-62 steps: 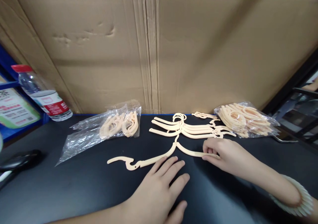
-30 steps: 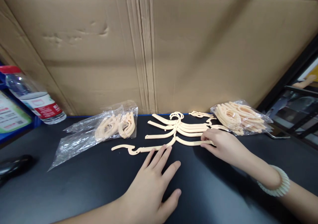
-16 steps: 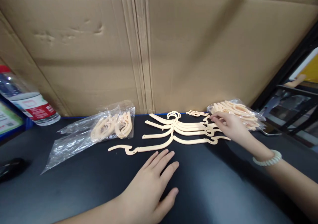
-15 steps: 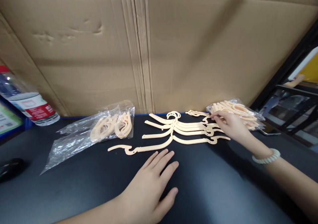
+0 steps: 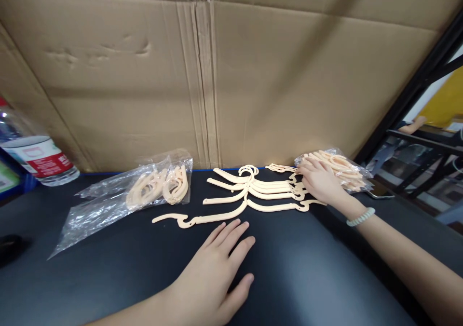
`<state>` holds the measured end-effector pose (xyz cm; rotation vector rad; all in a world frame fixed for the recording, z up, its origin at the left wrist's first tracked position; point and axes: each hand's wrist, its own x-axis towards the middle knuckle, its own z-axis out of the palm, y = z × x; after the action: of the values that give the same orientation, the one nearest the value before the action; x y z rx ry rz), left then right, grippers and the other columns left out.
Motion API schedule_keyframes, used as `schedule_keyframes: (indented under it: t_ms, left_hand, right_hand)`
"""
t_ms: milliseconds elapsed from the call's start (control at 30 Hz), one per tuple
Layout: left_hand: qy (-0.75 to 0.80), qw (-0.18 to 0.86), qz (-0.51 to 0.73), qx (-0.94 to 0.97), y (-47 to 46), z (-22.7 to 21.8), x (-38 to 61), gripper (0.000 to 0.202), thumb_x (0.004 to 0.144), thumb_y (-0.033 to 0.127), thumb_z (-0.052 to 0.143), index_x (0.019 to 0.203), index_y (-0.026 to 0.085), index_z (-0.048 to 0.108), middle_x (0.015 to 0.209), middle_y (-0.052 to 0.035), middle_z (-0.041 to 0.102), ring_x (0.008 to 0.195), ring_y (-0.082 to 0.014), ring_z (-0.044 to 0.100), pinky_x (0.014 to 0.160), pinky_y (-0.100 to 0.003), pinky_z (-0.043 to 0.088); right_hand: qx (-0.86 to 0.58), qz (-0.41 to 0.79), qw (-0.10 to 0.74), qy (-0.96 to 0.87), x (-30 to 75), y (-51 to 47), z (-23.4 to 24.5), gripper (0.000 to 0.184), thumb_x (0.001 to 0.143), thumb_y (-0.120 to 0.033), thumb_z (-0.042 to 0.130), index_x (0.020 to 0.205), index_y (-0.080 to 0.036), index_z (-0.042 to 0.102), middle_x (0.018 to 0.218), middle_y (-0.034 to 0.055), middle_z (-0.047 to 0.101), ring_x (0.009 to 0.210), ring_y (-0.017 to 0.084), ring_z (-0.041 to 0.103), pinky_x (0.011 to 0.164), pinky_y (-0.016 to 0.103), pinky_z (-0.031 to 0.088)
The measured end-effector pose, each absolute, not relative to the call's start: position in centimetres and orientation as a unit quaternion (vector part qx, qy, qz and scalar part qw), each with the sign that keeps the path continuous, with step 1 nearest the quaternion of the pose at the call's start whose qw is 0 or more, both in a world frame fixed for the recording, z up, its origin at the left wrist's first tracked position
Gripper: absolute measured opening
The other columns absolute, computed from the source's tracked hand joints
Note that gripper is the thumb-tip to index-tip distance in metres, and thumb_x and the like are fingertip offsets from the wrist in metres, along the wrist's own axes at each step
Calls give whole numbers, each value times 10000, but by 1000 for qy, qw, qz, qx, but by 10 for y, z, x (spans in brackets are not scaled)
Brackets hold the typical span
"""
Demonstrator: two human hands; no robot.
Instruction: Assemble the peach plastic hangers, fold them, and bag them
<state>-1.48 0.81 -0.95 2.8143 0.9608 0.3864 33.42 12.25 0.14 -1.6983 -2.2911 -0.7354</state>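
Observation:
Several cream plastic folding hangers (image 5: pixel 249 183) lie part unfolded, overlapping in a row on the dark table. The nearest hanger has a curved end piece (image 5: pixel 168 218) on its left. My left hand (image 5: pixel 217 278) rests palm down in front of it, fingers spread, holding nothing. At the right ends of the row, my right hand (image 5: pixel 320 183) reaches over the end pieces, its fingers bent and slightly apart, hiding part of them. A clear bag (image 5: pixel 352 169) of cream hanger parts sits just behind it. A small pile of cream pieces (image 5: pixel 280 167) lies left of its fingertips.
On the left is another clear bag (image 5: pixel 103 215) with cream pieces. A water bottle (image 5: pixel 43 159) and a black mouse (image 5: pixel 12 248) are at the left edge. Cardboard (image 5: pixel 119 75) walls the back. A phone-like item (image 5: pixel 381 191) lies right; another person's arm shows beyond a black frame.
My right hand has shifted slightly left and down over the end pieces, its fingers less pinched. The whole view has moved a little. My left hand stays spread on the table.

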Motion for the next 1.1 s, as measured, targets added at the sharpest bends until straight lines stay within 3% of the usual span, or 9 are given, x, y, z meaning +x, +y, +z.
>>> schedule_keyframes:
  t_ms: [133, 533, 800, 1100]
  left_hand:
    - [320, 67, 131, 936, 8, -10, -15, 516, 898, 297, 487, 1403, 205, 441, 1502, -155, 415, 1385, -348, 371, 1076, -598, 377]
    - [322, 72, 130, 935, 9, -9, -15, 507, 902, 305, 490, 1400, 215, 449, 1500, -147, 422, 1385, -338, 375, 1086, -582, 372]
    - [321, 87, 151, 931, 9, -10, -15, 516, 881, 280, 527, 1390, 225, 463, 1493, -143, 433, 1375, -353, 385, 1083, -587, 370]
    - [323, 115, 162, 925, 8, -8, -14, 500, 863, 265, 548, 1358, 231, 491, 1474, -138, 457, 1368, -356, 392, 1084, -597, 365]
  right_hand:
    - [-588, -255, 23, -767, 328, 122, 1, 318, 865, -97, 382, 998, -154, 665, 1177, 119, 670, 1264, 317, 450, 985, 511, 290]
    - [-594, -248, -1, -765, 327, 122, -5, 397, 789, 15, 406, 1038, -131, 678, 1199, 143, 673, 1345, 363, 380, 1004, 604, 231]
    - [-588, -247, 70, -767, 333, 127, -5, 357, 827, -22, 386, 974, -144, 687, 1143, 128, 684, 1238, 314, 481, 1020, 537, 249]
    - [-553, -206, 207, -781, 339, 130, 2, 339, 879, -118, 379, 1065, -140, 662, 1148, 117, 667, 1110, 241, 572, 975, 405, 423]
